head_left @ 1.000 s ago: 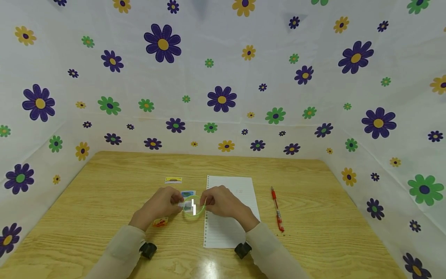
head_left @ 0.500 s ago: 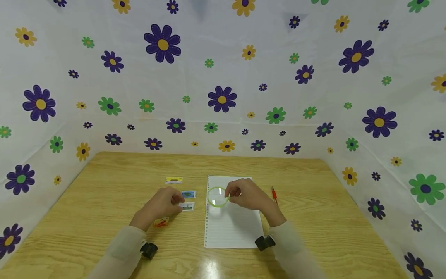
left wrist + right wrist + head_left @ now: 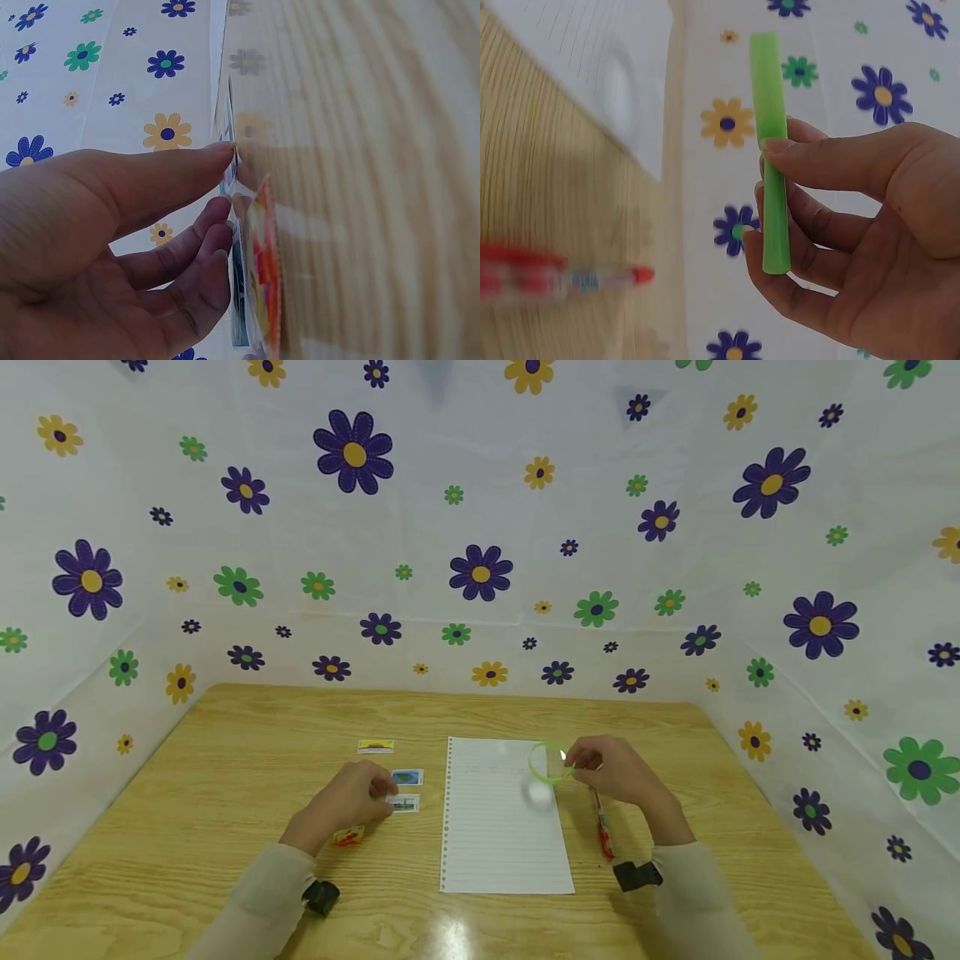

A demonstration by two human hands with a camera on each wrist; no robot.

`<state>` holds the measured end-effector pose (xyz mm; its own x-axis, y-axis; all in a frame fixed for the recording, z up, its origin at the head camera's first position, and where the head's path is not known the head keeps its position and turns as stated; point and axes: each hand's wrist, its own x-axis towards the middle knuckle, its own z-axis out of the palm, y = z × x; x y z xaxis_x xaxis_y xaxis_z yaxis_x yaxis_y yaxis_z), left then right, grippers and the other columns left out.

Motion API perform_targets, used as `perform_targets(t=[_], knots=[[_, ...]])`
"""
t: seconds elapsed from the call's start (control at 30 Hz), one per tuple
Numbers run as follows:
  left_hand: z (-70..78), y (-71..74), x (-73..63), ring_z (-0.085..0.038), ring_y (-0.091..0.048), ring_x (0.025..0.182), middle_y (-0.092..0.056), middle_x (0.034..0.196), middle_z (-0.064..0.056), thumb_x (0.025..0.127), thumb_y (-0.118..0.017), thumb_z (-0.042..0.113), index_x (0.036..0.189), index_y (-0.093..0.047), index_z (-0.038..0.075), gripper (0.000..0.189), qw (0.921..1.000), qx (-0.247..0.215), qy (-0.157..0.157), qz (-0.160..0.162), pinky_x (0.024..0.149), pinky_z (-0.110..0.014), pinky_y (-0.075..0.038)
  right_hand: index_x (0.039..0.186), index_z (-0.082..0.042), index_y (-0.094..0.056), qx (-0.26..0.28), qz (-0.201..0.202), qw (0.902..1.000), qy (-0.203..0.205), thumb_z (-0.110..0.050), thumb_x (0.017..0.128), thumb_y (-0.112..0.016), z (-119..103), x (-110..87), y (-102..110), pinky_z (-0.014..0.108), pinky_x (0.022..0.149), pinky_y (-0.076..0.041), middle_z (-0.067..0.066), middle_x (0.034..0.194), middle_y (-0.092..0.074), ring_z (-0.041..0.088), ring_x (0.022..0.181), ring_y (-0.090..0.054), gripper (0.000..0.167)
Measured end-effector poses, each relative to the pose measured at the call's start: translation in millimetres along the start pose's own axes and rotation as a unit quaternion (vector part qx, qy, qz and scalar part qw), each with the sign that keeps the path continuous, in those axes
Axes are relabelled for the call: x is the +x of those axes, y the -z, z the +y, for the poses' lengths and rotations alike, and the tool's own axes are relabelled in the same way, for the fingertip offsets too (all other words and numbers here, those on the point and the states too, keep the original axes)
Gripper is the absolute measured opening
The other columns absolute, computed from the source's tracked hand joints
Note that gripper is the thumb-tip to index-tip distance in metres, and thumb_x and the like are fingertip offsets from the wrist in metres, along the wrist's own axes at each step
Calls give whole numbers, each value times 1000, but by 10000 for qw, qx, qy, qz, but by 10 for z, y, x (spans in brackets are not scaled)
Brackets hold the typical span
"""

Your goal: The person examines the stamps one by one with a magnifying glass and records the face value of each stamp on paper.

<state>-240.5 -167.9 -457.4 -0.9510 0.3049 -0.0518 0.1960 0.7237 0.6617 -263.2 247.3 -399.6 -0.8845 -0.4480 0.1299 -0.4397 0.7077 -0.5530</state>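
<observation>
The fingers of the right hand (image 3: 613,770) pinch one edge of a green-rimmed lens (image 3: 550,763), which juts out to their left, above the far right corner of a lined sheet (image 3: 502,852); a red pen (image 3: 602,833) lies partly hidden beneath them. The fingers of the left hand (image 3: 345,797) are parted, their tips at the left end of a grey-green stamp (image 3: 406,804) on the worktop (image 3: 262,743). Just beyond those fingers is a blue stamp (image 3: 408,777), farther off a yellow stamp (image 3: 375,747), and on their near side a red stamp (image 3: 348,837). Gripped at one side only, the lens could twist or drop if the pinch loosened; lowered here, it might rest tilted across the pen. A dragging left fingertip could skew the grey-green stamp or slide it against the blue one. The red stamp, apparently raised at one edge, could be brushed aside by the left hand.
</observation>
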Motion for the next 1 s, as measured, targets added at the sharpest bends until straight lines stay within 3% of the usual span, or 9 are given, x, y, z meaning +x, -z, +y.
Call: perform_targets(t=[0.43, 0.63, 0.83, 1.0], knots=[[25, 13, -2, -19, -66, 95, -72, 103, -5, 87, -80, 4, 102, -77, 7, 15, 10000, 45, 18, 20, 89, -44, -58, 96, -4, -73, -409, 435, 9956, -722, -1, 89, -72, 521, -335, 276, 38, 74, -56, 14, 94, -74, 22, 83, -68, 8], [19, 5, 8, -18, -65, 94, -72, 101, -4, 87, -80, 4, 100, -76, 8, 14, 10000, 30, 39, 26, 89, -43, -58, 96, -2, -73, -560, 406, 9918, -1075, 0, 90, -70, 738, -419, 311, 40, 70, -55, 18, 93, -73, 26, 83, -68, 7], [13, -4, 9, -18, -65, 93, -71, 100, -4, 87, -80, 4, 99, -76, 8, 14, 9999, 36, 104, 41, 88, -43, -58, 97, -1, -73, -566, 312, 9870, -1474, -1, 91, -70, 884, -462, 322, 49, 75, -57, 22, 96, -74, 35, 90, -70, 7], [26, 1, -5, -19, -65, 94, -72, 101, -5, 87, -80, 4, 99, -76, 7, 14, 10000, 28, 71, 19, 88, -43, -58, 96, -2, -73, -637, 299, 9829, -1702, -3, 89, -73, 975, -487, 329, 49, 77, -57, 23, 97, -74, 36, 91, -69, 7]])
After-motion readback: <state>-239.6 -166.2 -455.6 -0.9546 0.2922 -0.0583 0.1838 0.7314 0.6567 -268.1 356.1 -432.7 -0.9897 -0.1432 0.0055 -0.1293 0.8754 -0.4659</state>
